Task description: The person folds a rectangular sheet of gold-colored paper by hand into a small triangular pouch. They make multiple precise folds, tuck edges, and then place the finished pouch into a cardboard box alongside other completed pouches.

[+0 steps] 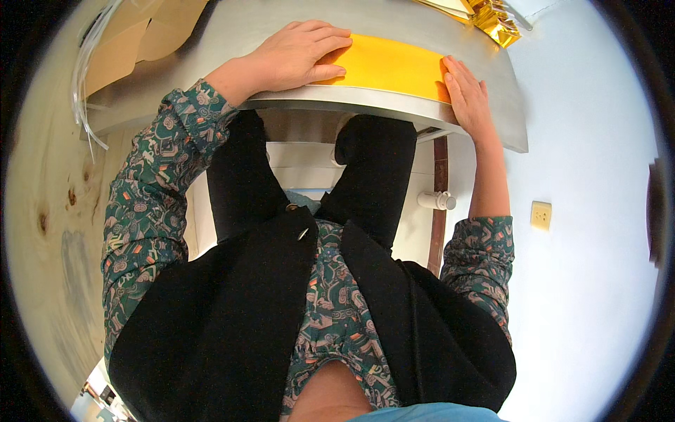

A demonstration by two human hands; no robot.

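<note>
A flat, bright yellow strip of sheet (397,67), paper or foil, lies along the near edge of the grey metal table (503,91). On its left end rests my left hand (299,56), fingers stretched out and thumb apart below them. At the right end my right hand (467,95) lies with its fingers extended against the strip's edge. Neither hand is wrapped round anything. The ends of the strip are partly hidden under the fingers.
Brown cardboard (151,39) and clear plastic strips (83,84) sit at the table's far left. Folded shiny gold foil (496,24) lies at the far right. A pale wall with a socket (541,215) stands on the right; a white cylindrical object (436,201) is below the table.
</note>
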